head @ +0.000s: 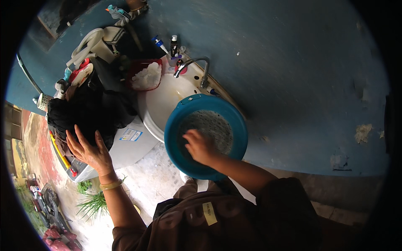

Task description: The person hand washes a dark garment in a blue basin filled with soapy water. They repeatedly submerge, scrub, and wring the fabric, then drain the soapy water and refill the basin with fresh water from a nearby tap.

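Note:
My left hand [89,153] has its fingers spread at the edge of a heap of black clothes [91,113]; nothing is gripped in it, and whether the fingertips touch the cloth I cannot tell. The heap lies on a grey-white appliance [141,149] that bears a label. Over a blue plastic basin [240,133] is my right hand [201,147], slightly blurred, with loosely bent fingers and a gap between thumb and forefinger. Foamy water [216,122] fills the lower part of the basin. The basin partly covers the front of a white washbasin [160,97].
A chrome faucet [205,70] curves over the washbasin. On its left rim sits a red basket [129,73] with white material inside. A cup [171,59], a black bottle [174,46] and a blue wall [282,78] are behind. A potted plant [94,200] stands on the floor.

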A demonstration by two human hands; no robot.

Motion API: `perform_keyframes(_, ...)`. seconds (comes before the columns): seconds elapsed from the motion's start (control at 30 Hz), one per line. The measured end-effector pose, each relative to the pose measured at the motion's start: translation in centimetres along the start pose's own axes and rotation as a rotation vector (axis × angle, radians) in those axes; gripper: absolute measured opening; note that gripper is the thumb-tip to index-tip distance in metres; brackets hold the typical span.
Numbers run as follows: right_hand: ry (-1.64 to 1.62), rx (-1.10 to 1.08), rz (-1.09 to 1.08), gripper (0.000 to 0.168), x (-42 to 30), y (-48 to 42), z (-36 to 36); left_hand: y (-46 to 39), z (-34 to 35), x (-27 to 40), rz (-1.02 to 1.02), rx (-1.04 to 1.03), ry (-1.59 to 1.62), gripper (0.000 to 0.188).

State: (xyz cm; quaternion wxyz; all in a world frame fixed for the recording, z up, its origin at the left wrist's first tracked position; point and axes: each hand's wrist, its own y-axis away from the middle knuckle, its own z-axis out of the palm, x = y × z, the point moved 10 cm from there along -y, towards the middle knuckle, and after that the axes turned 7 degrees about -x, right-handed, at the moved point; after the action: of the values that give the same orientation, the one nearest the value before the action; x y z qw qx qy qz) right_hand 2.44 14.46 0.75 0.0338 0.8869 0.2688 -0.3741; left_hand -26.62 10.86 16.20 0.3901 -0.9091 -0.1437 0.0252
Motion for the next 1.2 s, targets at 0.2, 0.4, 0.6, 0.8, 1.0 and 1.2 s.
perform_keyframes(0.2,0.407,0.097,0.308,0.041,11.6,8.5,-7.0,4.2,0.1,8.8,0.255,-0.141,0.419,0.062)
perform_keyframes(0.4,0.396,0.098,0.632,0.063,18.1,11.4,-8.8,18.6,12.9,10.0,-0.211,-0.917,0.819,0.070)
perform_keyframes(0.6,0.198,0.046,0.821,0.068,20.9,11.7,-7.5,25.5,17.7,10.4,-0.446,-1.070,1.048,0.066)
perform_keyframes(0.8,0.306,0.040,0.775,0.067,21.7,11.5,-7.8,24.3,16.9,10.8,-0.493,-1.156,0.861,0.061)
perform_keyframes(1.0,0.208,0.035,0.800,0.064,21.3,11.1,-8.6,24.4,17.7,10.3,-0.593,-1.134,0.947,0.055)
perform_keyframes(1.2,0.191,0.069,0.680,0.060,19.2,8.8,-10.4,24.9,19.3,9.5,-0.639,-1.088,0.997,0.057)
